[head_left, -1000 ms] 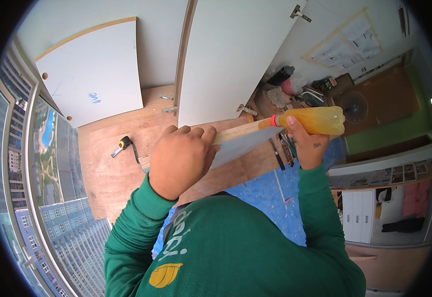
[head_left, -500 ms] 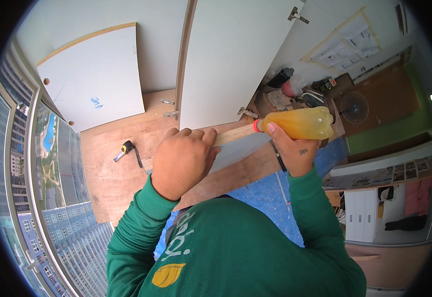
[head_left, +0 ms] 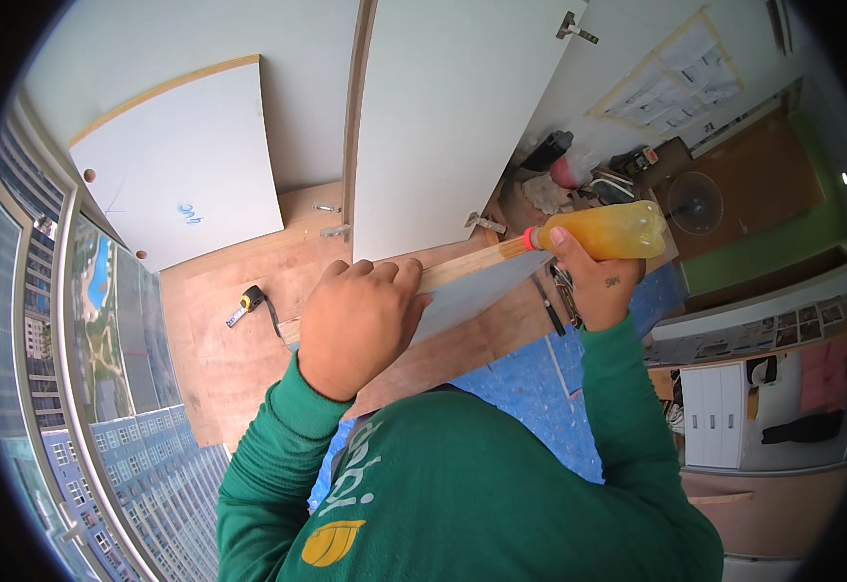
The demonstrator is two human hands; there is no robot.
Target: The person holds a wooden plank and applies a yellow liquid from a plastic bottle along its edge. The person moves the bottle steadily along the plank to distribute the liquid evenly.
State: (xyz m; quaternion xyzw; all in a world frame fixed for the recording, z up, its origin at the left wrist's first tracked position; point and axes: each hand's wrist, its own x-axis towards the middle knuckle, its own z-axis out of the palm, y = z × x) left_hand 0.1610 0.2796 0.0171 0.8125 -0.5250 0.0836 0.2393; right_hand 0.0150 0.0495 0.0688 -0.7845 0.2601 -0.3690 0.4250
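Yellow liquid (head_left: 588,235) shows in the bottle (head_left: 648,228) our right hand (head_left: 600,289) grips right of centre, its red neck (head_left: 529,239) close by the wooden edge (head_left: 462,269) of the pale panel (head_left: 477,299) that our left hand (head_left: 363,325) clasps, fingers curled over, at mid-frame.

Our plastic bottle (head_left: 603,233) looks glossy and translucent. We see a matt wooden surface (head_left: 215,364), metal hinges (head_left: 484,225) and dull cloth sleeves (head_left: 287,446).

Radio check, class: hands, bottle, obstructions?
Left hand clasps panel edge. Right hand grips plastic bottle, red cap at that edge. Tape measure lies apart, farther left.
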